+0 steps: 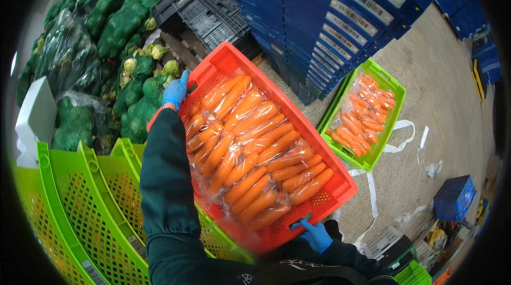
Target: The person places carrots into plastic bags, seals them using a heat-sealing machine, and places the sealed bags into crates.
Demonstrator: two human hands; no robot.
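Before my body I hold up a red plastic crate (335,189) by its two short ends. Inside lie several clear plastic bags of carrots (255,145), side by side. My left hand (175,91), in a blue glove, grips the handle at the far left end. At the near right end, my right hand (316,236), gloved alike, has its fingers in the handle slot. The crate is turned at an angle in view, and its lower left rim is partly hidden by my left sleeve (167,181).
Stacked green crates (76,189) stand at left, close to my arm. Ahead rises a tall stack of blue crates (271,17). A green crate of bagged carrots (389,125) sits at right. Green net sacks of vegetables (123,25) and black crates (211,9) lie behind. White strapping (373,193) litters the floor.
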